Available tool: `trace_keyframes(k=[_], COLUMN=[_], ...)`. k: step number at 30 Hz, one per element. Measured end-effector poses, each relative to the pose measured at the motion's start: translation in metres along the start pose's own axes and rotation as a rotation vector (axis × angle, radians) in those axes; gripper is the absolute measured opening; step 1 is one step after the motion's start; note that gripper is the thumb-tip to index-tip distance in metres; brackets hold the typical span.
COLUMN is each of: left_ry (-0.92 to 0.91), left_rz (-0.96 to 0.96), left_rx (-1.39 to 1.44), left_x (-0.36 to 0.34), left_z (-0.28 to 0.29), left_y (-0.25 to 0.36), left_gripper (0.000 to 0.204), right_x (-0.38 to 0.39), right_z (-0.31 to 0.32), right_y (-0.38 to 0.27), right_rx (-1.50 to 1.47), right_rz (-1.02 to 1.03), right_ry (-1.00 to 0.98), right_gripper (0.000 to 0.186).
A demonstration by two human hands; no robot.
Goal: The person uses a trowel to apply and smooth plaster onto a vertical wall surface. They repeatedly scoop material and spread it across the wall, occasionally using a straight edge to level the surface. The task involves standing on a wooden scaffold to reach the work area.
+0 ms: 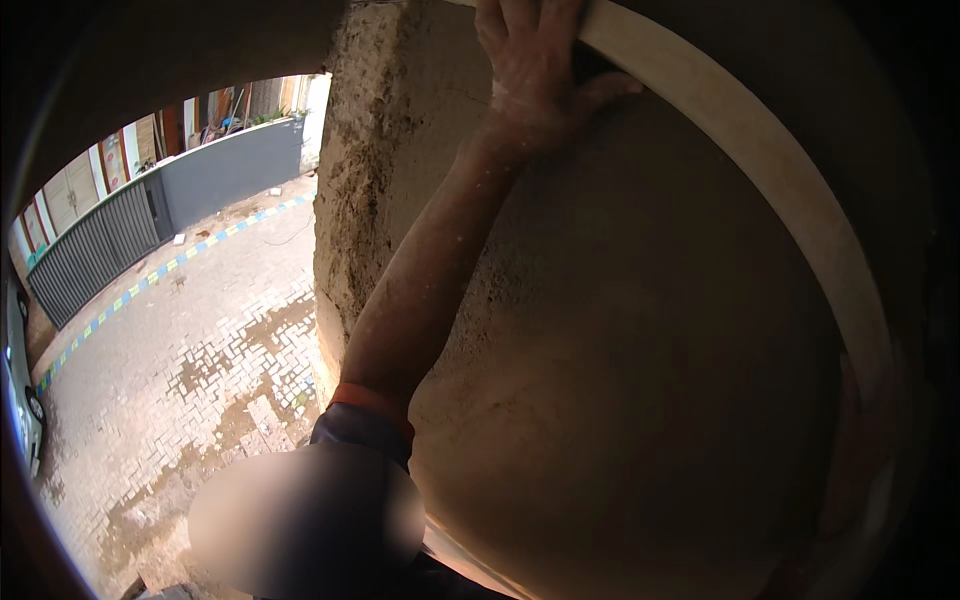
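A long pale flat bar, like a plasterer's straightedge (745, 150), lies against the brown plastered wall (620, 330). It looks curved in this wide view. My left arm reaches up across the wall, and my left hand (535, 75) is at the bar's upper part. Its fingers lie over the bar, while the thumb stretches along the lower edge. Light specks dot the hand and forearm. Down at the right, in deep shadow, my right hand (872, 405) covers the lower part of the bar; its fingers are hard to make out.
A rough, crumbly wall edge (350, 160) runs down left of my arm. Beyond it, far below, lies a paved street (190, 350) with a grey gate (100, 250), a grey boundary wall (235, 170) and part of a car (28, 400). A blurred patch hides the lower left.
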State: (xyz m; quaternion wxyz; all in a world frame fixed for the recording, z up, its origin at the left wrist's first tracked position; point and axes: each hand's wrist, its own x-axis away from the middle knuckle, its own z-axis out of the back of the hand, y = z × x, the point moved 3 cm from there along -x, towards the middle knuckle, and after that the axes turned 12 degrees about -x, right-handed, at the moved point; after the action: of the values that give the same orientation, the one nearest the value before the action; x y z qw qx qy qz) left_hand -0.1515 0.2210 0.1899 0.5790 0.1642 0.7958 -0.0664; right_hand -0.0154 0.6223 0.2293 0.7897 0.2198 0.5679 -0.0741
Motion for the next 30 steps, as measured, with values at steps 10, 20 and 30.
trace_keyframes(k=[10, 20, 30], left_ry=[0.188, 0.078, 0.239], left_rz=[0.065, 0.134, 0.162], left_rx=[0.015, 0.34, 0.588], left_x=[0.015, 0.02, 0.037], left_z=[-0.031, -0.01, -0.022], left_y=[0.0, -0.024, -0.034], left_gripper=[0.072, 0.047, 0.052], right_x=[0.009, 0.011, 0.016], right_z=[0.03, 0.022, 0.046], right_y=[-0.031, 0.025, -0.03], right_rx=[0.004, 0.214, -0.002], right_rz=[-0.27, -0.096, -0.142], right_ry=[0.0, 0.189, 0.03], right_gripper=[0.062, 0.084, 0.077])
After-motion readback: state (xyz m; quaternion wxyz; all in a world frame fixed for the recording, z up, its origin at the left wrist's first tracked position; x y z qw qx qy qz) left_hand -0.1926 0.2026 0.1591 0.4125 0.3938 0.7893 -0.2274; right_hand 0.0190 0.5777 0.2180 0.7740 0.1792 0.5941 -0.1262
